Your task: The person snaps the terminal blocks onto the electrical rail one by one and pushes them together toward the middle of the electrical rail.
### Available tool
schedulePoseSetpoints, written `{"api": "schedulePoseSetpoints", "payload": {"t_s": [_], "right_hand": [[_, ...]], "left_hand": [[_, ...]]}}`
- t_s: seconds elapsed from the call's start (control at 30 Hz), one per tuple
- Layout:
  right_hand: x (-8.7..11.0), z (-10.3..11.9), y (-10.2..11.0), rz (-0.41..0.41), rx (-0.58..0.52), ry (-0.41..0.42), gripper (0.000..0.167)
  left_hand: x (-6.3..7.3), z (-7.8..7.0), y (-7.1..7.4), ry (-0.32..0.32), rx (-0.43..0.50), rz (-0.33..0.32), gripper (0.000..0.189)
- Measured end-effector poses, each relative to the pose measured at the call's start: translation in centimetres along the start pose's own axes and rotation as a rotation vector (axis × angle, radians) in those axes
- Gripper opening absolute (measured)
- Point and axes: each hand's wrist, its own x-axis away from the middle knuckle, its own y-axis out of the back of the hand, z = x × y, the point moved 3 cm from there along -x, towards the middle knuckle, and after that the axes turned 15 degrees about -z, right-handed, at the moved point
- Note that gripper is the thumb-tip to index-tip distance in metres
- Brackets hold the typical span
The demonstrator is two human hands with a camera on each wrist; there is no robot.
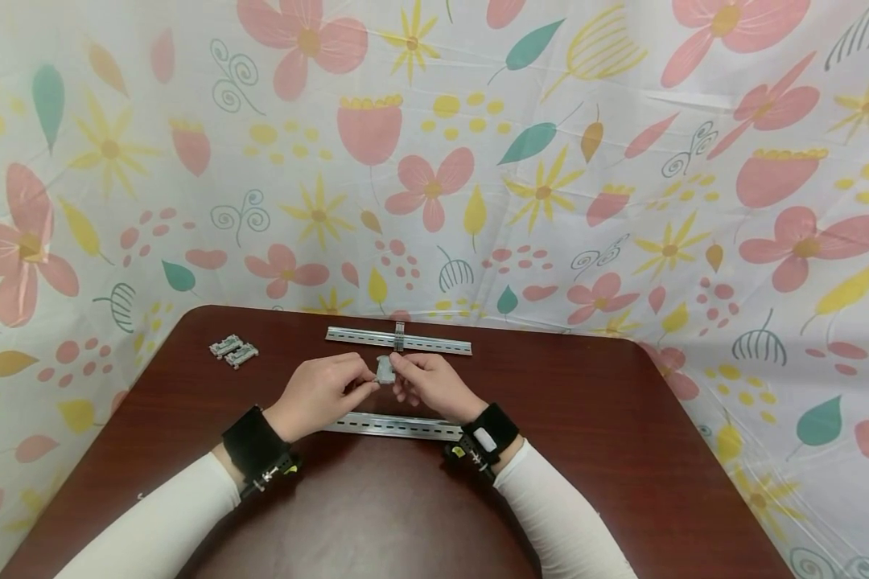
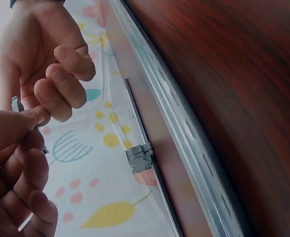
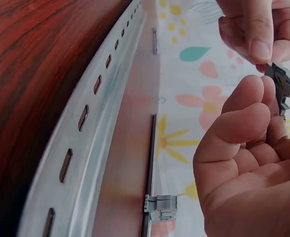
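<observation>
Two grey pieces (image 1: pixel 242 355) lie near the table's (image 1: pixel 623 450) far left corner. The left hand (image 1: pixel 323 392) pinches a grey module (image 1: pixel 385 371) – between the near rail (image 1: pixel 398 426) and the far-edge rail (image 1: pixel 438 345) – whose right side the right hand (image 1: pixel 434 384) pinches.

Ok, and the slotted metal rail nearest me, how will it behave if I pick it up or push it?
The near rail looks like metal with lengthwise folds, so probably stiff, not floppy. Its row of slots suggests it may be fairly light for its length. Lying long and low on the smooth-looking table, it would likely slide, not roll.
</observation>
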Motion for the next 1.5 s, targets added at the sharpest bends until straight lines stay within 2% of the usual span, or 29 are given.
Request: {"api": "schedulePoseSetpoints", "payload": {"t_s": [0.4, 0.63, 0.73, 0.87, 1.07, 1.23, 1.37, 1.5], "right_hand": [[0.2, -0.1, -0.3, -0.002, 0.071, 0.033, 0.047], [0.1, 0.0, -0.1, -0.021, 0.085, 0.04, 0.05], [0.1, 0.1, 0.0, -0.027, 0.078, 0.038, 0.049], [0.0, 0.0, 0.2, -0.034, 0.062, 0.028, 0.048], [0.0, -0.1, 0.3, -0.041, 0.075, 0.019, 0.052], [0.0, -0.1, 0.4, -0.06, 0.13, 0.035, 0.05], [0.0, -0.3, 0.5, -0.075, 0.173, 0.045, 0.049], [-0.2, -0.4, 0.4, -0.084, 0.228, 0.071, 0.048]], "left_hand": [[0.1, -0.3, -0.1, -0.02, 0.021, 0.011, 0.019], [0.0, -0.4, -0.1, 0.001, 0.035, 0.028, 0.019], [0.1, -0.1, -0.1, 0.027, 0.026, 0.057, 0.02], [0.3, 0.5, -0.1, 0.095, 0.002, 0.162, 0.025], [0.9, 1.9, 0.0, 0.209, 0.03, 0.41, 0.038], [1.5, 2.6, 0.0, 0.237, 0.075, 0.566, 0.044], [1.8, 2.8, -0.1, 0.219, 0.086, 0.637, 0.038], [1.9, 2.9, -0.1, 0.211, 0.071, 0.648, 0.028]]}}
